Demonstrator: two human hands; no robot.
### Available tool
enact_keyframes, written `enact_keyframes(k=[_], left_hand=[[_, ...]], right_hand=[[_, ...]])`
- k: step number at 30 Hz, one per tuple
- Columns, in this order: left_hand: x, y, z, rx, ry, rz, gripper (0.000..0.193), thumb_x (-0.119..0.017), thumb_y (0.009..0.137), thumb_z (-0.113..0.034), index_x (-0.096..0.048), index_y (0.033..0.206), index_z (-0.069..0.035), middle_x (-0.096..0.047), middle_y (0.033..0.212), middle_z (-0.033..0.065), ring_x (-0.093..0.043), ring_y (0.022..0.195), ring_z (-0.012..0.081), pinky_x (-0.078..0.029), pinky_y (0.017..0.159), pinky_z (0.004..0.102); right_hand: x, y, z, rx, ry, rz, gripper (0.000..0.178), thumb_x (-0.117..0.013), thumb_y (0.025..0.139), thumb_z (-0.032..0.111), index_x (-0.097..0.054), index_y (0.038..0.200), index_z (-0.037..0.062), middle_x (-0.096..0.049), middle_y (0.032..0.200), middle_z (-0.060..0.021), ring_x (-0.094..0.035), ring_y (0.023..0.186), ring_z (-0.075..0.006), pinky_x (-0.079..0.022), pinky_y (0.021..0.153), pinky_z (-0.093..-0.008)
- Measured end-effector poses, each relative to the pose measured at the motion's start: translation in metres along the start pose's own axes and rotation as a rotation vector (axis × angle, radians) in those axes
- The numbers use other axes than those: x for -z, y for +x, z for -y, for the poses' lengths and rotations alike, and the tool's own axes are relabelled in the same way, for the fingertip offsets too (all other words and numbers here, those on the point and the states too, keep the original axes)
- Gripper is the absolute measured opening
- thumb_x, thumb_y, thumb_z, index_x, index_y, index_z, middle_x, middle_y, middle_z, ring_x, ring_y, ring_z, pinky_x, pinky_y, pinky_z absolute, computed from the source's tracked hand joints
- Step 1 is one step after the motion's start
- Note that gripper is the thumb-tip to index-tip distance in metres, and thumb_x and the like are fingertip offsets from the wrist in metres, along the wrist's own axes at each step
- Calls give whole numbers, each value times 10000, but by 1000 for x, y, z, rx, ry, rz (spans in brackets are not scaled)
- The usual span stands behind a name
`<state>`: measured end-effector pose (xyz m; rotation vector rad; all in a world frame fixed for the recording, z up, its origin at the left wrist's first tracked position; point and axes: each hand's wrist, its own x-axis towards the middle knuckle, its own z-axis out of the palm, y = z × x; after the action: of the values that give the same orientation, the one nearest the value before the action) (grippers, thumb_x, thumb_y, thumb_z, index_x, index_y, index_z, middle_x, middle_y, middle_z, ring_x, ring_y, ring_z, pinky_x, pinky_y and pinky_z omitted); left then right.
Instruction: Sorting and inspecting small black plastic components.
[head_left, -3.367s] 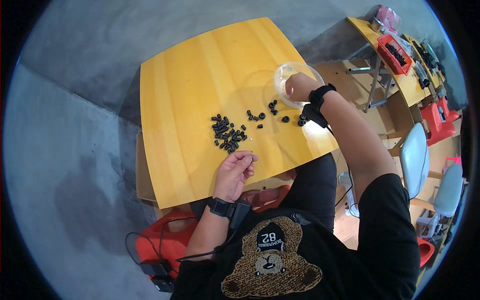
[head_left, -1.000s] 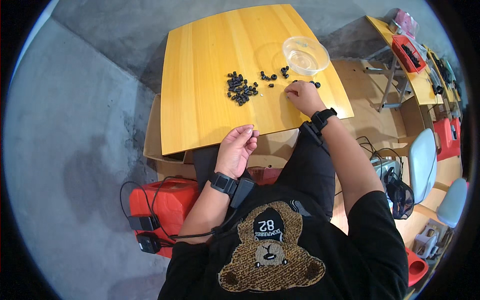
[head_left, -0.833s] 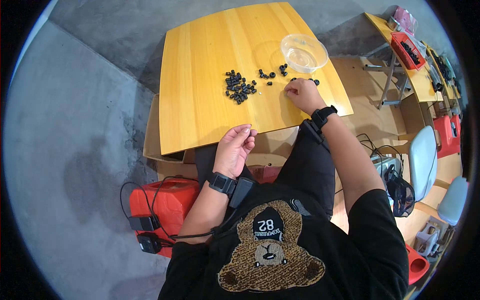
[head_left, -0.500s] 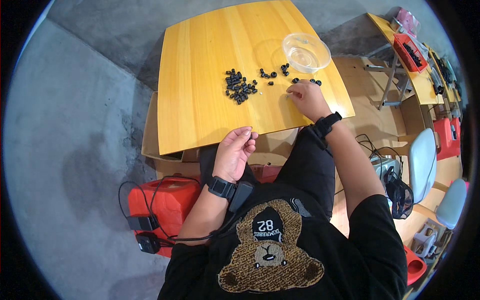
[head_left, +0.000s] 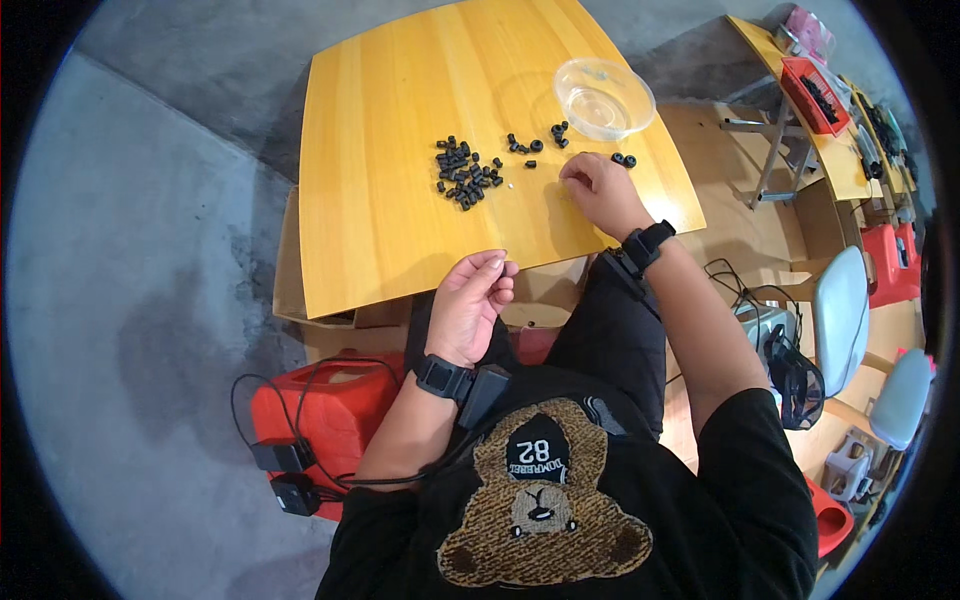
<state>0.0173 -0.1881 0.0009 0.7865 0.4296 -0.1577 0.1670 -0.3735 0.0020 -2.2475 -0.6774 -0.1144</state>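
My left hand (head_left: 470,308) is just off the table's near edge, palm turned up. Its thumb and fingers pinch a small black part (head_left: 506,268), mostly covered by the fingertips. Over the right side of the table, my right hand (head_left: 607,195) points down with fingers pinched together. What those fingers hold, if anything, cannot be made out. Left of it lies a loose pile of small black cylindrical parts (head_left: 467,182). Short groups of similar black pieces (head_left: 559,132) lie farther back, and two black ring-like pieces (head_left: 623,160) sit beside my right hand.
A round clear plastic tub (head_left: 605,130) stands at the back right of the yellow wooden table (head_left: 390,200). A tiny white bit (head_left: 510,185) lies near the pile. On the left floor is a red container (head_left: 325,405) with cables. Blue chairs (head_left: 840,320) and a side table (head_left: 850,180) stand right.
The view has shifted slightly, so the table sits a little farther left. My right hand now covers one black piece seen before beside its fingers. The left hand keeps its pinch.
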Motion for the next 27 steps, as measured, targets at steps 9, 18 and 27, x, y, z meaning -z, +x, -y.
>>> enact_keyframes(k=[9,18,27], left_hand=[[-7,5,0,5,-4,11,123,-552,875,-82,-581,979,-23,-606,869,78,-562,692,88,-487,626,190],[-45,63,15,-736,1258,134,91,-639,751,-63,-640,825,-9,-611,735,111,-590,625,175,-474,584,275],[-52,76,14,-709,1373,56,104,-657,715,-75,-660,800,-16,-606,726,158,-589,619,265,-472,584,321]], right_hand=[[-11,5,-28,-423,358,-122,163,-598,781,123,-623,879,-5,-656,805,-113,-623,729,-188,-484,676,-293],[1,-21,-11,-343,324,-117,148,-622,766,117,-628,852,-4,-635,721,-72,-585,645,-121,-471,609,-253],[-7,5,-4,-77,-27,-138,118,-545,723,29,-628,793,-17,-592,730,-193,-583,724,-356,-473,678,-409]])
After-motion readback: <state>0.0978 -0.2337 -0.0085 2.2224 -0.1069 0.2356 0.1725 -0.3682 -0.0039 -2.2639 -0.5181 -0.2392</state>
